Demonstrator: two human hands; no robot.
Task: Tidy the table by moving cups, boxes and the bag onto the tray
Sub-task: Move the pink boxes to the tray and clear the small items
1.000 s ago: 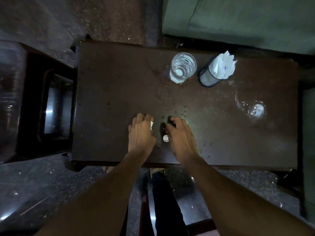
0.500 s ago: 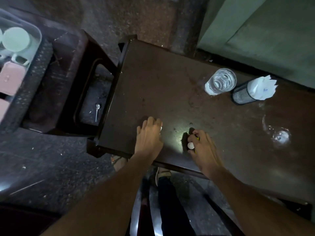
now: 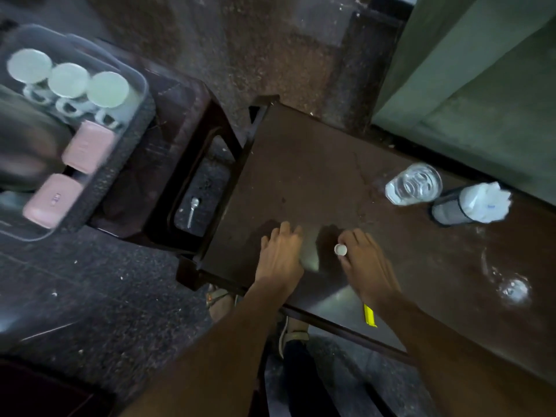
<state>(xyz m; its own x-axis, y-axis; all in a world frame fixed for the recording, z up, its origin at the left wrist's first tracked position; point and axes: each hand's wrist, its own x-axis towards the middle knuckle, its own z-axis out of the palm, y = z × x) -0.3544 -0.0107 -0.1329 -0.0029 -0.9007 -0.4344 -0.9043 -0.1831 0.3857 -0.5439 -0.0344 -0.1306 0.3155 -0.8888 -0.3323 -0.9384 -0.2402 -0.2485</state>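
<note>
A clear tray [image 3: 143, 85] stands on a dark stool at the left. In it are three pale green cups [image 3: 68, 79], two pink boxes [image 3: 88, 145] and a blurred dark bag [image 3: 24, 145]. On the dark brown table [image 3: 301, 164], my left hand [image 3: 281, 254] lies palm down near the front edge; anything under it is hidden. My right hand [image 3: 368, 266] is beside it, fingers closed on a small white round-topped thing [image 3: 340, 250]. A yellow strip [image 3: 369, 316] shows by my right wrist.
A glass of water [image 3: 413, 183] and a mesh holder with paper napkins [image 3: 469, 206] stand at the table's far right. Another clear glass thing [image 3: 511, 288] sits on the right. A spoon [image 3: 192, 207] lies inside the stool frame. A green sofa [image 3: 481, 85] lies beyond.
The view has swung left, bringing the tray with cups, boxes and bag into sight. My hands have drawn a little apart; the right one still holds the white thing.
</note>
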